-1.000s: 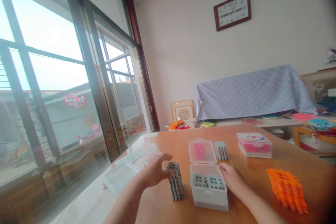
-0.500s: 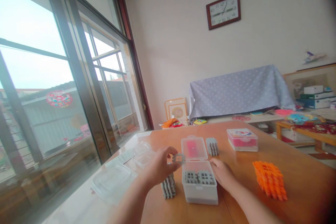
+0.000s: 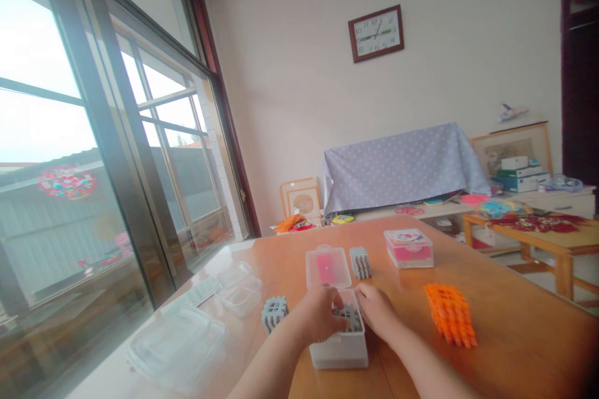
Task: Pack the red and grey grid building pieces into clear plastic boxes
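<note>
Both hands met at the open plastic box on the wooden tabletop.

The left hand reached down into the small clear box, fingers curled over the grey lattice pieces inside; whether it pinched one I could not tell. The right hand lay against the box's right rim, fingers loosely spread, gripping nothing. The box's lid stood hinged open just beyond the hands. A short stack of grey pieces sat just left of the left hand, another grey stack beyond the lid. An orange lattice pile lay well right of the right hand, and a closed pink-filled box sat farther off on the tabletop.
</note>
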Available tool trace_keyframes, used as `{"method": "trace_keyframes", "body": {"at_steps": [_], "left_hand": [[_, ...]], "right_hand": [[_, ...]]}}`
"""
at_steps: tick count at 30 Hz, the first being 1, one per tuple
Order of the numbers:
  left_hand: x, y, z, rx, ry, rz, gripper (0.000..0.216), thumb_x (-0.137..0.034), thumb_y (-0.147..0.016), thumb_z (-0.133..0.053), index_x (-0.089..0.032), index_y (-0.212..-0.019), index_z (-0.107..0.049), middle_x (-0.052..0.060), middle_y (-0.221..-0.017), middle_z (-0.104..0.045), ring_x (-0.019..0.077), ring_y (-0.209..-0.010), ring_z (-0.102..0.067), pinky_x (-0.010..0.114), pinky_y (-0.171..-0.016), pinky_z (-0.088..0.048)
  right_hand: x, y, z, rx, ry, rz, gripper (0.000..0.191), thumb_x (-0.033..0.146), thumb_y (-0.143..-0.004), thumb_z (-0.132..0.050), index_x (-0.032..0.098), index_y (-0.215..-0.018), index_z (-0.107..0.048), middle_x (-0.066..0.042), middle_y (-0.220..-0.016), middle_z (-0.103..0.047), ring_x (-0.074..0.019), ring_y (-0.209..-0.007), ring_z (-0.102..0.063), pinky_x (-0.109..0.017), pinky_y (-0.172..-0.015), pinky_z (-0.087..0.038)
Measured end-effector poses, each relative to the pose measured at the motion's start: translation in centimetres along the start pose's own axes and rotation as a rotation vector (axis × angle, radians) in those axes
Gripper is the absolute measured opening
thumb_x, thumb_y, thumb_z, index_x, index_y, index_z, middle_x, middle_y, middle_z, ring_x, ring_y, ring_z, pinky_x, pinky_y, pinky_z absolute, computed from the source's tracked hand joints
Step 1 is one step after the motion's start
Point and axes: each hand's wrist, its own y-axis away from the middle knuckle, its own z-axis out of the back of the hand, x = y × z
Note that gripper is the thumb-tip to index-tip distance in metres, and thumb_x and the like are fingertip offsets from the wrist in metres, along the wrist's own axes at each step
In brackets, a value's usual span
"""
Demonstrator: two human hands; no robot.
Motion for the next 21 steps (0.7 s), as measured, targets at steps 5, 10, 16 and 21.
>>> {"method": "trace_keyframes", "body": {"at_steps": [5, 10, 16, 21], "left_hand": [[0.2, 0.5, 0.2, 0.006, -0.012, 0.016, 0.027, -0.024, -0.071, -0.069, -0.016, -0.097, -0.069, 0.006, -0.098, -0.066, 0.016, -0.076, -0.062, 0.024, -0.067, -0.048], [-0.5, 1.3, 1.2, 0.018, -0.057, -0.036, 0.023, -0.015, -0.077, -0.056, -0.017, -0.094, -0.072, 0.006, -0.098, -0.068, 0.0176, -0.084, -0.062, 0.025, -0.076, -0.048], [-1.4, 1.1, 0.9, 0.101, -0.086, -0.103, 0.019, -0.016, -0.077, -0.056, -0.015, -0.082, -0.074, 0.002, -0.074, -0.069, 0.0146, -0.075, -0.056, 0.021, -0.071, -0.044], [-1.0, 0.9, 0.6, 0.081, -0.073, -0.135, 0.025, -0.015, -0.079, -0.052, -0.015, -0.089, -0.075, 0.001, -0.079, -0.07, 0.0142, -0.076, -0.057, 0.021, -0.072, -0.045]], "right_hand": [[0.3, 0.1, 0.2, 0.003, -0.001, -0.005, 0.031, 0.033, -0.09, -0.045, 0.02, -0.066, -0.06, 0.0, -0.063, -0.066, -0.0165, -0.067, -0.06, -0.025, -0.06, -0.031], [0.3, 0.0, 0.1, 0.013, -0.004, -0.005, 0.032, 0.034, -0.09, -0.045, 0.02, -0.067, -0.063, -0.001, -0.063, -0.067, -0.017, -0.068, -0.061, -0.025, -0.06, -0.032], [0.3, 0.0, 0.2, 0.017, -0.007, 0.005, 0.033, 0.036, -0.09, -0.044, 0.019, -0.067, -0.062, -0.001, -0.062, -0.066, -0.0163, -0.064, -0.06, -0.025, -0.058, -0.031], [0.1, 0.0, 0.1, 0.017, -0.011, 0.003, 0.034, 0.036, -0.09, -0.044, 0.02, -0.066, -0.06, -0.001, -0.061, -0.066, -0.0162, -0.063, -0.059, -0.025, -0.059, -0.032]]}}
